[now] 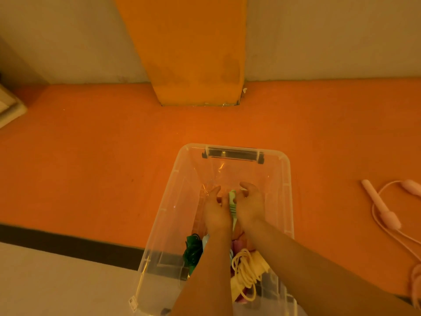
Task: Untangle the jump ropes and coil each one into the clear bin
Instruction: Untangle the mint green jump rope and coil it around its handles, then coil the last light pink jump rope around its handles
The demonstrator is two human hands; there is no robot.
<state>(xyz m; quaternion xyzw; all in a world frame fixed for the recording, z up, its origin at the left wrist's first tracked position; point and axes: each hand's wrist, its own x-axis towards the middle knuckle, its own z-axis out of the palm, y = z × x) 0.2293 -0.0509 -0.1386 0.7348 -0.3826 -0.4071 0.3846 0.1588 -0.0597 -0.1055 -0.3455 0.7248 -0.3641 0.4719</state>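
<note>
Orange floor (95,169) all around, clear bin (287,192) dead centre. Both hands are down inside: left hand (216,209) and right hand (250,205) curl their fingers around a pale green handle (232,202) between them. Yellow rope (245,270) and green rope (193,250) lie coiled in the bin; pink rope (385,213) sprawls on the floor, right.

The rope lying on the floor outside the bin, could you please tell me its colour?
Pink rope, handles included; head view.
</note>
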